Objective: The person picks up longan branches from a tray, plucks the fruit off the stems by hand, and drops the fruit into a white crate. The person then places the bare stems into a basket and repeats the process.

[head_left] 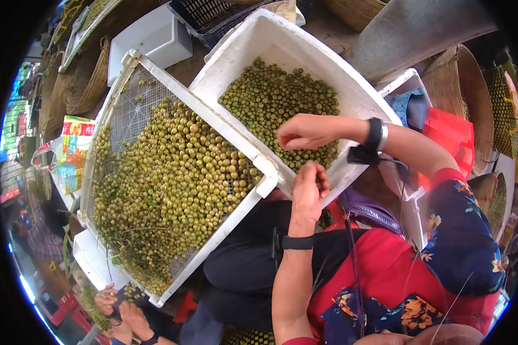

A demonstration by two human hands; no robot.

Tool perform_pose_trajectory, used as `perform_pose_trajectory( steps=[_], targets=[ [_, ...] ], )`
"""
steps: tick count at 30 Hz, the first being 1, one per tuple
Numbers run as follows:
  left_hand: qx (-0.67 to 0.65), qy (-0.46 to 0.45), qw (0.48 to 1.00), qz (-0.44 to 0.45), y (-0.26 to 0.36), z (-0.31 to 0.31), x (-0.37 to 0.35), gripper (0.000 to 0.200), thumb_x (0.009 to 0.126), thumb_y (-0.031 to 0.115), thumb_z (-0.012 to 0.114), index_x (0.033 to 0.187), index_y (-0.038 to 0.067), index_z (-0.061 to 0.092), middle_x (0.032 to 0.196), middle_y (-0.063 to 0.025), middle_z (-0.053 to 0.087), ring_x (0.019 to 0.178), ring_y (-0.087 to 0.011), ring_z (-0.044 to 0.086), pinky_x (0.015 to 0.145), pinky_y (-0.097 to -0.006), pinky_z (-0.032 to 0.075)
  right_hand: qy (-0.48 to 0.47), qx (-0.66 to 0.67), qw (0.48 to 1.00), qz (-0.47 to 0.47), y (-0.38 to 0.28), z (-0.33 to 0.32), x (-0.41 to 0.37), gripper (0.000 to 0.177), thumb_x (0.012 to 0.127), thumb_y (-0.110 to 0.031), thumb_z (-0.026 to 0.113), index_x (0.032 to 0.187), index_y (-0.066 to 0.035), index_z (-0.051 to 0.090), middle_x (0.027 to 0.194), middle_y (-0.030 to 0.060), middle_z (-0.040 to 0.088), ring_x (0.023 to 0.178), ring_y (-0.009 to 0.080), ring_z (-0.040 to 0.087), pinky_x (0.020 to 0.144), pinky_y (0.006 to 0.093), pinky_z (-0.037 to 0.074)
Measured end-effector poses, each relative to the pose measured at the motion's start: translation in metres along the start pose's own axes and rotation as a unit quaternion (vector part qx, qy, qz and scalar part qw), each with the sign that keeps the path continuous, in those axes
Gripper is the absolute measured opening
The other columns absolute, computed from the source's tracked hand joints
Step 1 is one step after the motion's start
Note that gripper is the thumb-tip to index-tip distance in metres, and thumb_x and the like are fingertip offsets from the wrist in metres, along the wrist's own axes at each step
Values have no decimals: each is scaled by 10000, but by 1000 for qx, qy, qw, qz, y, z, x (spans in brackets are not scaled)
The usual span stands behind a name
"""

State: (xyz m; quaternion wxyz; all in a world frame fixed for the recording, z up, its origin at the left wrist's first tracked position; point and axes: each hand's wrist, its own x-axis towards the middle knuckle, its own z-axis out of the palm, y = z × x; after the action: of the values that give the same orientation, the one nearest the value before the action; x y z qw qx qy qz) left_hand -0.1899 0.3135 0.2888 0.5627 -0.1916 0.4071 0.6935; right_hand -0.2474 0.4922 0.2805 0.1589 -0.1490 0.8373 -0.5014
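Note:
My right hand [308, 131] is over the near end of a white foam box [360, 95], fingers curled downward and tips hidden. Just below it, at the box's near rim, my left hand [308, 187] is held with its fingers bent inward. What either hand holds, if anything, cannot be made out. Many small round green fruits [270, 98] cover the bottom of the box. Beside it, on the left, a white-framed mesh tray [213, 123] bears a heap of larger yellow-green round fruits [184, 155], with thin stems and smaller fruits mixed in at its lower left.
Another person's hands [133, 317] are at the tray's lower left corner. A white container [147, 43] and a dark plastic crate [198, 14] stand behind. A grey column [414, 34] rises at upper right, near a red bag [452, 135] and woven baskets [472, 98].

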Motion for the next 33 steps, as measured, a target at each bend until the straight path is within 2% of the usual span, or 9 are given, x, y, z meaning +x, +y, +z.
perform_pose_trajectory(
  steps=[3,7,12,16,18,23,26,29,33],
  targets=[
    [17,-14,1000,1,0,7,-5,252,989,326,512,865,107,532,750,1,498,608,-87,476,490,-207,348,1,-87,996,-7,38,38,32,112,756,-98,628,842,-27,619,784,172,639,739,368,617,649,431,485],
    [18,-17,1000,19,0,5,-5,263,991,328,506,865,100,535,747,0,503,599,-89,473,495,-208,348,-23,-132,991,-5,48,55,47,153,740,-104,648,867,-32,603,815,159,629,825,374,606,716,461,485],
    [50,-13,999,16,1,7,-3,268,995,333,495,868,99,531,747,-2,500,601,-92,474,495,-213,350,-22,-184,982,-46,55,52,41,149,750,-140,649,856,-43,609,803,157,624,813,372,611,692,461,489],
    [59,-14,998,18,1,7,-3,265,997,332,489,870,104,532,745,1,498,602,-92,476,495,-214,352,-44,-228,972,28,44,57,43,149,754,-128,627,869,-33,624,892,152,649,869,341,633,689,447,504],
    [53,-12,998,22,0,6,-4,267,999,335,484,873,105,533,743,2,495,603,-91,476,493,-211,352,-20,-239,970,32,41,57,40,120,766,-110,606,871,-51,617,890,157,645,869,345,634,687,443,504],
    [67,-2,997,28,-2,5,-4,276,1000,343,478,875,103,533,748,3,495,607,-87,475,491,-207,357,26,-207,978,-5,53,38,31,187,752,-1,544,919,51,478,815,257,571,809,444,584,690,497,471],
    [78,0,996,29,-1,6,-4,287,1003,349,470,875,99,533,746,6,494,603,-78,473,483,-200,358,36,-160,980,116,52,1,40,104,776,-27,536,879,-23,533,735,200,587,769,412,603,661,489,462],
    [96,-2,995,33,-1,8,-4,301,1007,352,459,873,91,531,734,8,490,588,-69,468,471,-196,357,92,-263,952,125,64,-26,49,127,758,-26,582,878,-61,564,776,174,642,765,378,637,657,467,489],
    [113,-10,993,39,2,10,-2,317,1012,348,443,871,77,529,715,6,487,561,-63,463,455,-197,357,153,-288,942,81,73,-27,71,176,766,-16,597,935,-60,581,837,177,632,866,363,628,722,468,498]
  ],
)
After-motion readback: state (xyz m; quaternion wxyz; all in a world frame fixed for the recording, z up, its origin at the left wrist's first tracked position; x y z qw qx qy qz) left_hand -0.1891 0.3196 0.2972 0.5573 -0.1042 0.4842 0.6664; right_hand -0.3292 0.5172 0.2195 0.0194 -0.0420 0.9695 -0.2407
